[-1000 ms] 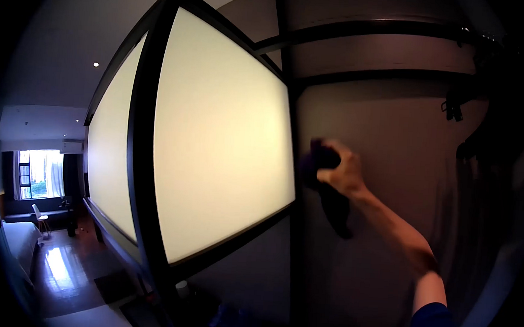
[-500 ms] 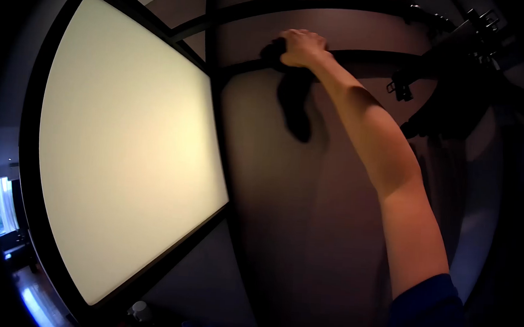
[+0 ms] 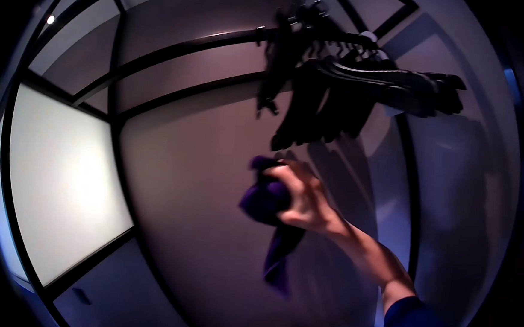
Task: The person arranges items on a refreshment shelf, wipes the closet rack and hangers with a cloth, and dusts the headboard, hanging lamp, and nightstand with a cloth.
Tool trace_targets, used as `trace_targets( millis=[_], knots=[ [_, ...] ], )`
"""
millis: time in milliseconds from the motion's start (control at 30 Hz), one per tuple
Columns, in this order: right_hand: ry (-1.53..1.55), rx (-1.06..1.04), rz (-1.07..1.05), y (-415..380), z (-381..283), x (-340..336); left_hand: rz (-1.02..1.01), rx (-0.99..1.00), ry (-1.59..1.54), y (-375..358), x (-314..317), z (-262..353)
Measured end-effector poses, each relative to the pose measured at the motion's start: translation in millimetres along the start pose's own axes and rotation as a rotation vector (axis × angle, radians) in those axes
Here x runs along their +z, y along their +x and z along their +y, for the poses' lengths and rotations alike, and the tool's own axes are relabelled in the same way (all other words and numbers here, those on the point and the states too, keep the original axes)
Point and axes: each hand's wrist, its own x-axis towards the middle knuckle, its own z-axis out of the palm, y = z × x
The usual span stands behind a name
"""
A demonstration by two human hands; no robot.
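A bunched dark purple cloth [image 3: 266, 197] is gripped in my right hand [image 3: 308, 196], its loose end hanging down below the fingers. The hand is closed round it, slightly smeared by motion, in the middle of the head view. Behind them stands the back wall panel [image 3: 196, 159] of an open wardrobe. Above the hand, several black hangers [image 3: 363, 80] hang in a row from the wardrobe rail [image 3: 215, 41]. My left hand is out of view.
A bright lit panel [image 3: 63, 175] in a black frame stands at the left. A second black bar [image 3: 182, 93] runs across the back wall below the rail. Black uprights [image 3: 407, 190] and a side wall [image 3: 463, 206] close off the right.
My right hand has come away from the lower black bar and moved down with the cloth. The view has turned right, bringing the row of hangers fully into sight.
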Motion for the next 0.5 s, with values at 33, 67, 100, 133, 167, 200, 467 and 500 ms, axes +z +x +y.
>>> trace_targets(
  millis=[33, 67, 100, 133, 167, 200, 467, 500],
  knots=[
    [0.004, 0.016, 0.130, -17.4, 35.6, -26.1, -0.036, 0.082, -0.094, 15.0, 30.4, 0.1],
    [0.007, 0.031, 0.258, -28.8, 67.4, -47.6, -0.085, 0.146, -0.182, 35.1, 64.6, 3.2],
    [0.028, 0.068, 0.349, -27.8, 76.6, -75.8, -0.116, 0.203, -0.248, 56.3, 100.7, 8.1],
    [0.048, 0.100, 0.442, -25.6, 80.8, -104.2, -0.350, -0.058, -0.436, 81.9, 135.4, 28.6],
    [0.463, 0.146, 0.456, -28.7, 74.5, -127.9, -0.462, -0.175, -0.608, 111.6, 174.6, 56.1],
    [0.459, 0.149, 0.451, -22.4, 110.6, -134.4, -0.532, -0.215, -0.754, 137.0, 210.9, 76.9],
    [-0.094, 0.133, 0.203, 25.1, 188.7, -191.9, -0.522, -0.048, -0.911, 203.2, 379.5, 162.3],
    [-0.102, 0.120, 0.203, 26.7, 187.1, -195.3, -0.670, -0.184, -1.179, 199.7, 392.1, 161.5]
  ],
)
